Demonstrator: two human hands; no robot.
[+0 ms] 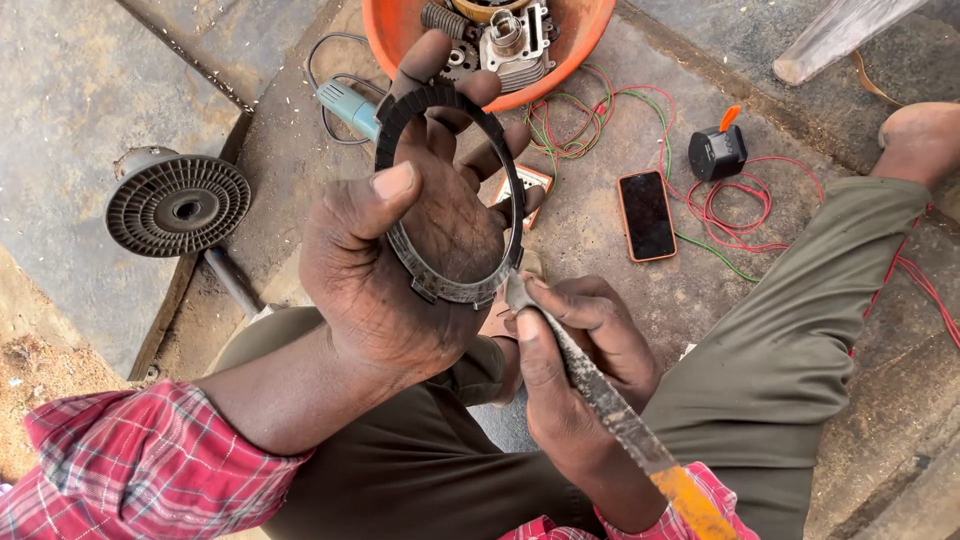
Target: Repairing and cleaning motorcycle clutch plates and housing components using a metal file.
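Note:
My left hand [400, 260] holds up a dark ring-shaped clutch plate [450, 195] with notched tabs on its rim, thumb over the upper left edge and fingers behind it. My right hand [570, 340] grips a long flat metal blade [610, 405] with an orange end near the bottom edge. The blade's tip touches the lower right edge of the ring. Both sleeves are red plaid, and my knees in olive trousers sit below the hands.
An orange basin [585, 40] with engine parts sits at the top. A finned round metal part [178, 205] lies at left, a blue-grey power tool [350, 105] beside the basin. A phone [647, 215], a small black device [716, 152] and red and green wires [735, 215] lie at right.

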